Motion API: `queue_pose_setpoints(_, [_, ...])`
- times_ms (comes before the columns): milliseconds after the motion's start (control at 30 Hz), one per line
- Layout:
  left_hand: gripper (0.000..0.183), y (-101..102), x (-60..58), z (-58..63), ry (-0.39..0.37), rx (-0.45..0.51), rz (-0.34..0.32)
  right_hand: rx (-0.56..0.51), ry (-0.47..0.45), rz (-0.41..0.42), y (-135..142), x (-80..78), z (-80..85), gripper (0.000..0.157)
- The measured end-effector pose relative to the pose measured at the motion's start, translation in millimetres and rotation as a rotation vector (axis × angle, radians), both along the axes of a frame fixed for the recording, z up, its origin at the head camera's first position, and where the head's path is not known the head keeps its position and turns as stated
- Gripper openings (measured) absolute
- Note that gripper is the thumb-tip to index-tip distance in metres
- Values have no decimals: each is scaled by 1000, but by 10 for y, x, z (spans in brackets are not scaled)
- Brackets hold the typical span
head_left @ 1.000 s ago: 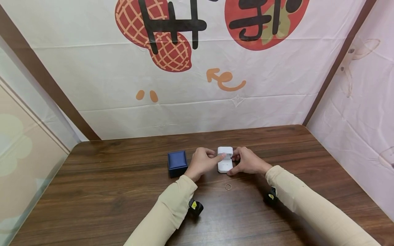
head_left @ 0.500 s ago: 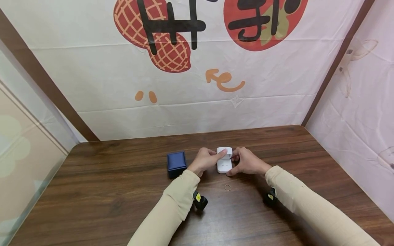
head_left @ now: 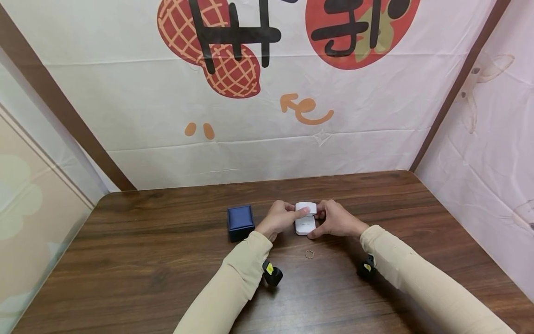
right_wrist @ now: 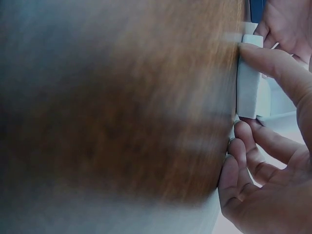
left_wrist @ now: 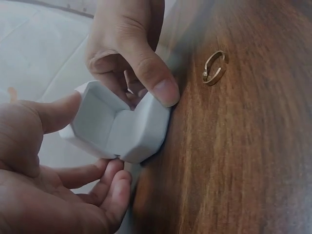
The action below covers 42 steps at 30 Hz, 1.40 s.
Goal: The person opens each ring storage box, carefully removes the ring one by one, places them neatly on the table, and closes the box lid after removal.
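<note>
A small white ring box (head_left: 305,226) stands on the wooden table, its lid (left_wrist: 90,119) raised part way. My left hand (head_left: 278,218) holds the lid, thumb over its front edge and fingers behind near the hinge. Round the base, at the right side, my right hand (head_left: 335,220) grips with its thumb (right_wrist: 265,61) at the front. No ring is visible in the box; its slot is partly hidden. In front of the box lies a thin gold ring (head_left: 309,254), whose band has a gap (left_wrist: 213,68) in the left wrist view.
A closed dark blue box (head_left: 240,222) sits on the table (head_left: 167,273) to the left of my left hand. Behind the table's far edge hangs a white printed cloth (head_left: 258,157), with another cloth side (head_left: 479,176) at the right.
My left thumb has shifted onto the front of the lid, and the lid has tipped slightly forward and down. The right hand, gold ring and blue box have stayed in place.
</note>
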<state>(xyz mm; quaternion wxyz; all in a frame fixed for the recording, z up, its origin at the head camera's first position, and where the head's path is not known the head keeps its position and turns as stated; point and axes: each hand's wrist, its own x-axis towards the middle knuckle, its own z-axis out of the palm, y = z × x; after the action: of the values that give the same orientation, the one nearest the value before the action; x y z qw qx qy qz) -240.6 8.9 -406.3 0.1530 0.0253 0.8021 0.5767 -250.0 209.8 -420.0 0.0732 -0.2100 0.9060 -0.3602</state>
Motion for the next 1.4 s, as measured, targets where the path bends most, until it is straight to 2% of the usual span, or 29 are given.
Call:
queue_pose_setpoints(367, [33,-41,34,-63,144,5,-119,-1,-7,25,11,-16,0,38])
queue_pose_setpoints(533, [37,-43,52,-102,234,-77,-164,9,2,33,20,-7,4,39])
queue_pose_setpoints(733, [42,-31,89,-135,358,-215,-172,25,28,25,23,6,5,38])
queue_pose_setpoints(867, [48,-22,121,-148,359,-253,-165,30,33,15,17,16,8,40])
queue_pose_setpoints(1233, [52,-13,179,-154,359,-268,-130,43,9,7,-1,23,-3,51])
queue_pose_setpoints(1400, [63,-29,220,-115,367,-297,-134,82,26,18,-13,40,-3,61])
